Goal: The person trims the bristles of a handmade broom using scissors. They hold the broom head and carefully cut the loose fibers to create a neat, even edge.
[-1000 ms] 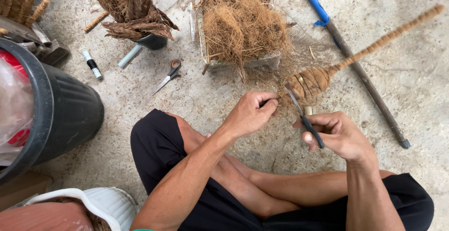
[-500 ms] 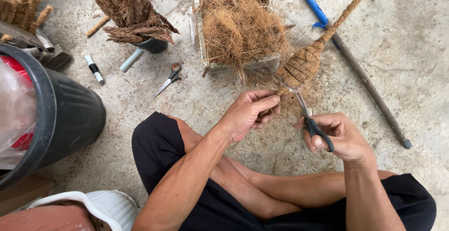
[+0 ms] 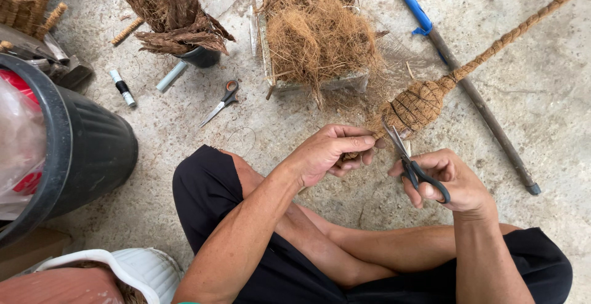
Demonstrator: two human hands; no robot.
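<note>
I sit cross-legged on a concrete floor. My left hand (image 3: 332,152) pinches the loose fibre end of a coir broom (image 3: 418,104), whose woven head tapers into a braided handle running up to the right. My right hand (image 3: 446,179) holds black-handled scissors (image 3: 411,162). Their blades point up at the broom head, right beside my left fingertips.
A tray of loose brown fibre (image 3: 314,30) lies just beyond the broom. A second pair of scissors (image 3: 221,102), a marker (image 3: 123,87) and a pot of husk strips (image 3: 175,17) sit at upper left. A black bin (image 3: 80,156) stands left. A blue-ended pole (image 3: 474,94) crosses at right.
The broom has swung about: its handle rose steeply, then dropped back toward the right. My right hand with the scissors has stayed close to the broom head, and my left hand keeps its pinch.
</note>
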